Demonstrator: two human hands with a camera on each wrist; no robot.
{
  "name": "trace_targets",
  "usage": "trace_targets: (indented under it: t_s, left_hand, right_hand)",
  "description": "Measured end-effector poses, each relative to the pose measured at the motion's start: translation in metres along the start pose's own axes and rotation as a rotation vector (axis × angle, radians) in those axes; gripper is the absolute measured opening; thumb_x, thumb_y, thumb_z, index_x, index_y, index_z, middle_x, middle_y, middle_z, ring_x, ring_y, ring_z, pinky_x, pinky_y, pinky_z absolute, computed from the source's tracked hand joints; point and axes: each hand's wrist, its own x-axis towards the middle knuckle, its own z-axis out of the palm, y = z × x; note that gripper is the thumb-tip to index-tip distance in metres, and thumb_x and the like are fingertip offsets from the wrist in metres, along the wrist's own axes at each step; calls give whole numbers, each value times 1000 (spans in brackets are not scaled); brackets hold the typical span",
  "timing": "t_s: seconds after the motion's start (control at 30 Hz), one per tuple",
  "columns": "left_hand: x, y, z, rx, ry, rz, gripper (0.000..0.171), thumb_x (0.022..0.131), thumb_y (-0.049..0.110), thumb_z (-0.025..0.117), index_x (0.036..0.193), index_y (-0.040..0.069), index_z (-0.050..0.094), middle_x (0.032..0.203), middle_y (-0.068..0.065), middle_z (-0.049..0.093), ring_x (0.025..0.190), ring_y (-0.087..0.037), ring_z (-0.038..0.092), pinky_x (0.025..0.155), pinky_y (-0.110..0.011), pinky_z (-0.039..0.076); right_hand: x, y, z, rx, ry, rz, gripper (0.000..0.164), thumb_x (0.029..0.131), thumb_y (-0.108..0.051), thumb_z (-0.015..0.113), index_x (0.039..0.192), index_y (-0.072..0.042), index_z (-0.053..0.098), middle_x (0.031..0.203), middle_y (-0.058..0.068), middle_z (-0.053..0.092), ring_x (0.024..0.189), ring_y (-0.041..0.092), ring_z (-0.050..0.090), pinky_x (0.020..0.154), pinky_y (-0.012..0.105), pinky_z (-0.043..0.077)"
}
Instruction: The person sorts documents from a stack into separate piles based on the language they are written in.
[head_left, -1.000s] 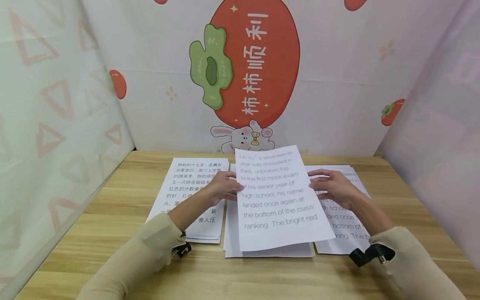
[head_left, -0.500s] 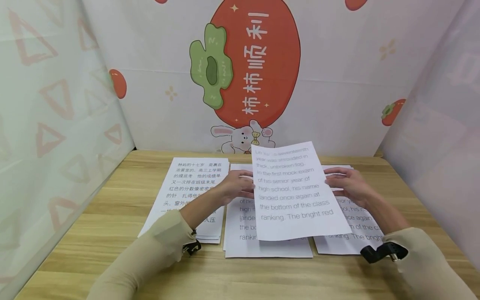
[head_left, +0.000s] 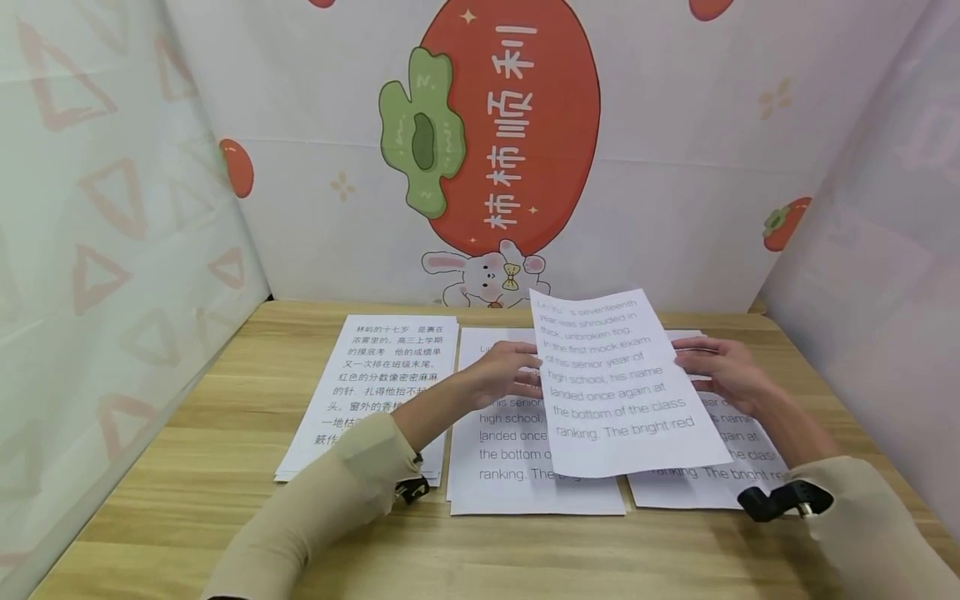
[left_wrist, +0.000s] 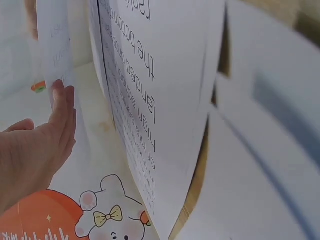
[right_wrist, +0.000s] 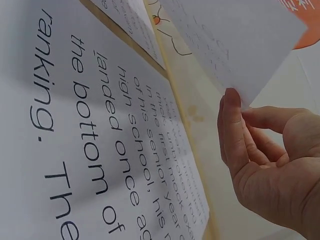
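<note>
A printed sheet of paper [head_left: 622, 392] with English text hangs raised and tilted over the table, between my two hands. My left hand [head_left: 495, 375] holds its left edge, with fingers reaching behind it; the left wrist view shows this left hand [left_wrist: 42, 145] with long, nearly straight fingers against the sheet [left_wrist: 55, 40]. At the right edge my right hand [head_left: 720, 371] pinches the paper, and in the right wrist view the thumb and fingertips of that hand [right_wrist: 270, 165] meet at the sheet's edge [right_wrist: 250, 50]. Below lie the middle English stack [head_left: 502, 496] and the right English stack [head_left: 750, 467], both partly covered.
A stack of sheets with Chinese text [head_left: 382, 367] lies on the left, partly behind my left forearm. All the stacks rest on a wooden table [head_left: 525, 558]. A white printed cloth backdrop [head_left: 675, 233] rises at the back and sides.
Both hands have carried the sheet rightward, from over the middle stack to across the middle and right stacks. More of the middle stack's text now shows.
</note>
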Motion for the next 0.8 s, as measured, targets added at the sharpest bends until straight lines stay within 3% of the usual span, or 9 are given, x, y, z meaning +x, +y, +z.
trace_targets:
  t_s: [0.23,0.43,0.53,0.67,0.8]
  left_hand:
    - [8,2,15,-29,-37,8,40,106,8,52,145,-2,53,121,-18,67,106,-30,70,89,-36,63]
    - [14,2,28,-86,-75,2,39,105,11,52,140,-6,54,126,-18,61,111,-34,69,90,-39,63]
    - [20,1,35,-101,-79,-10,43,104,13,53,141,-8,51,127,-18,60,112,-35,69,91,-40,63]
    - [24,-1,46,-107,-92,-25,47,104,14,52,144,-10,46,132,-20,58,118,-38,66,94,-41,62]
    - [23,-2,57,-102,-119,-31,48,104,14,53,143,-12,47,135,-22,58,120,-40,65,97,-43,60]
  right_hand:
    - [-3,2,-17,-2,22,43,21,103,-14,64,107,-33,73,100,-14,73,87,11,73,75,27,63]
    - [-8,4,-34,-27,29,55,24,104,-14,63,106,-36,72,100,-17,72,88,9,71,77,25,61]
    - [-10,7,-42,-93,31,70,20,105,-18,62,116,-32,70,100,-19,71,90,7,70,79,24,61]
    - [-11,12,-52,-99,27,71,22,105,-14,62,115,-31,71,100,-18,72,90,7,71,79,24,62]
    - [-15,15,-61,-89,20,65,29,105,-11,61,107,-37,74,100,-17,74,90,7,72,78,25,63]
